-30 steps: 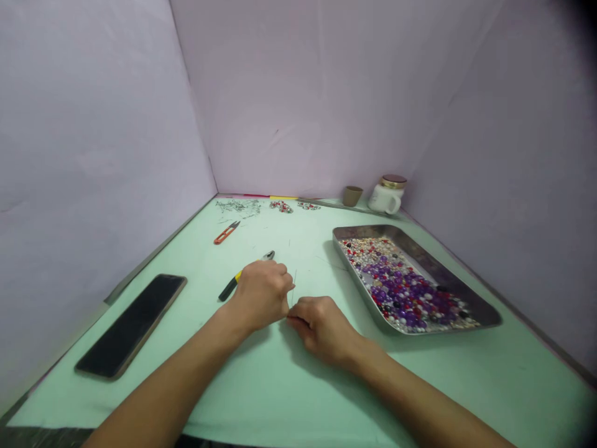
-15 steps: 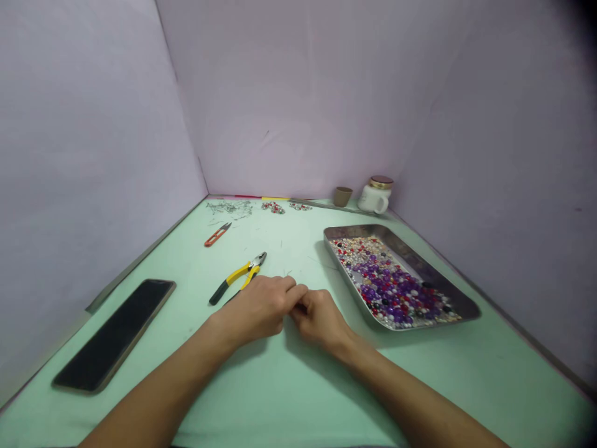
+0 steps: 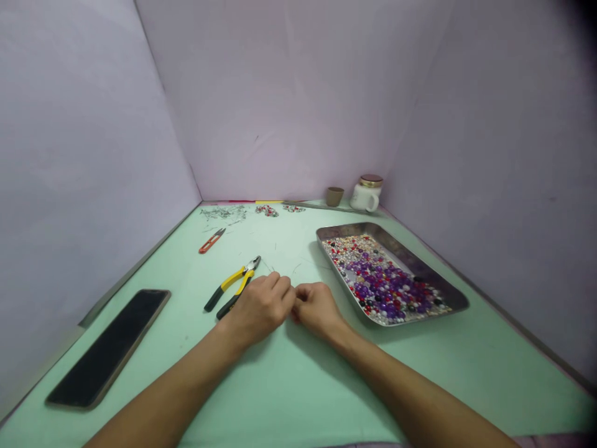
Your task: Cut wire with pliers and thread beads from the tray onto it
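Observation:
My left hand [image 3: 259, 308] and my right hand [image 3: 317, 307] rest on the green table [image 3: 289, 379], fingertips meeting in a pinch. Both are closed on something thin that I cannot make out; a fine wire end [image 3: 295, 268] shows just beyond them. Yellow-and-black pliers [image 3: 232, 290] lie flat on the table just left of my left hand. A steel tray [image 3: 431, 283] with several purple, red and pearl beads [image 3: 382, 280] sits to the right of my right hand.
A black phone [image 3: 108, 346] lies at the left edge. Red thread snips [image 3: 211, 241], a pile of metal pins [image 3: 222, 213] and small bead clusters [image 3: 267, 210] lie at the back. A brown cup [image 3: 334, 196] and white jar [image 3: 365, 193] stand in the corner. Lilac walls enclose the table.
My hands have drawn closer together, fingertips now touching. My left hand has come off the pliers, which now lie fully visible. The view has shifted slightly right.

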Available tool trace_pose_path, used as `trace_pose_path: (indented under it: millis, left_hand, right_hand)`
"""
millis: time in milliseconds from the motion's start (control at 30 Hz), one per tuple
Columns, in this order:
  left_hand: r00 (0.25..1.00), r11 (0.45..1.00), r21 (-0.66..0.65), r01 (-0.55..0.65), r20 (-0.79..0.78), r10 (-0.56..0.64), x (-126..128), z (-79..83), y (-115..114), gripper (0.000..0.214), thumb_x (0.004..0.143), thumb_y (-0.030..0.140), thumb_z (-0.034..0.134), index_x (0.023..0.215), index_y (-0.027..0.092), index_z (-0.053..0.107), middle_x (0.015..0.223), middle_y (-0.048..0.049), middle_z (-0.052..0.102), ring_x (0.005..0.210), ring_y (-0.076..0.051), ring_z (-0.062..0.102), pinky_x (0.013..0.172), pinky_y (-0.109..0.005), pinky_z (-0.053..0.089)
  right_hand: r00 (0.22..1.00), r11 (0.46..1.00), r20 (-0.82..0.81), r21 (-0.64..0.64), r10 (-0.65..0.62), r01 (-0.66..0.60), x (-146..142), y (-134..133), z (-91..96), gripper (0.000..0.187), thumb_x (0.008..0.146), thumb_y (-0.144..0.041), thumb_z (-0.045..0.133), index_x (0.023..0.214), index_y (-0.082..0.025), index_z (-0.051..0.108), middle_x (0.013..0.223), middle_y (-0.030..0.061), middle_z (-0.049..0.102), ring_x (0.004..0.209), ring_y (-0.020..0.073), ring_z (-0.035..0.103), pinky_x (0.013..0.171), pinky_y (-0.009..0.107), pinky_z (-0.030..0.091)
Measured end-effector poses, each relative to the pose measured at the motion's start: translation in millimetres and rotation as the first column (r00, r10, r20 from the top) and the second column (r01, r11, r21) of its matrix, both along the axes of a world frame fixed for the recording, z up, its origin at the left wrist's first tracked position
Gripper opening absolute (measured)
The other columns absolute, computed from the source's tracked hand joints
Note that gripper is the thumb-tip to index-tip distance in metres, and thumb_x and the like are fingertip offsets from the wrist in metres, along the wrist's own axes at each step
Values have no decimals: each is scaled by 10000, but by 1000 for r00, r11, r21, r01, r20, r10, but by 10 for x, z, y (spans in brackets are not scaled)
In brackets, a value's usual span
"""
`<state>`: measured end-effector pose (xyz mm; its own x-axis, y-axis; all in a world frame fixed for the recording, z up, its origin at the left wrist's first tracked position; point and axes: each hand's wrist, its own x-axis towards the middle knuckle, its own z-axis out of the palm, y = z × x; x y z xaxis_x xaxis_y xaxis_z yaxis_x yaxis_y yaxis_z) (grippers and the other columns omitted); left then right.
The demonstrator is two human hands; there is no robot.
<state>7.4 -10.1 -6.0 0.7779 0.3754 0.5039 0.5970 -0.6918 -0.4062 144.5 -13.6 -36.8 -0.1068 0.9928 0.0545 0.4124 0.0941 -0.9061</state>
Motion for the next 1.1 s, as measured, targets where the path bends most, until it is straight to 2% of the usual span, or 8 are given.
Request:
trace_pose_path:
  millis: [133,267,367,533,767,900,967,1100]
  left_hand:
    - [989,974,-208,-87,101,109,-49,9,-2,211,674,23,398,668,153,564,658,-48,540,603,-146,473,483,-240,320]
    - [919,864,-497,-80,299,257,-88,27,-12,205,703,77,413,675,152,602,632,-38,575,586,-123,504,536,-230,367]
    - [825,735,-677,-49,387,412,-75,73,-48,192,707,124,431,602,149,590,568,-20,573,551,-114,494,541,-229,366]
    - [702,456,-890,32,345,624,-48,183,-96,148,642,170,469,502,155,516,424,41,432,425,-80,376,410,-196,264]
    - [654,131,-940,316,316,687,-158,178,-26,71,584,144,491,514,141,504,425,51,449,361,-43,318,367,-180,241]
    - [690,-47,-891,451,315,652,-269,186,24,52,601,175,545,609,126,558,472,32,489,356,-47,350,337,-181,257]
    - [662,-54,-840,539,383,644,-296,206,32,114,610,186,569,701,119,578,547,9,531,401,-59,403,354,-185,301]
    - [461,226,-701,676,642,612,-266,235,11,159,662,168,555,816,135,575,726,-23,585,438,-38,416,400,-185,345]
  right_hand:
    - [948,981,-317,-191,-26,-37,-2,25,27,146,620,-234,537,493,-162,530,394,-32,507,375,87,438,412,210,364]
    - [898,968,-439,-218,15,-122,0,26,58,120,601,-246,591,531,-154,558,422,-36,530,389,85,470,440,217,407]
    - [885,970,-465,-200,34,-142,-9,9,71,126,601,-256,611,547,-149,574,435,-37,537,397,80,482,441,208,408]
    - [857,984,-515,-156,-9,-84,-48,-39,100,147,603,-276,631,576,-138,585,469,-32,547,409,85,498,452,221,431]
    - [779,972,-627,-185,-3,-144,-55,-87,134,188,600,-302,654,621,-128,585,496,-28,565,399,76,510,443,211,426]
    - [814,970,-575,-142,81,-197,-6,-85,154,186,621,-301,644,599,-127,585,498,-28,560,395,70,511,433,200,417]
    - [830,967,-546,-128,115,-219,12,-87,168,184,628,-299,639,594,-126,586,501,-25,562,398,70,514,433,199,417]
    - [837,956,-520,-118,170,-267,21,-102,187,181,637,-294,631,585,-127,582,487,-28,559,394,72,519,433,198,417]
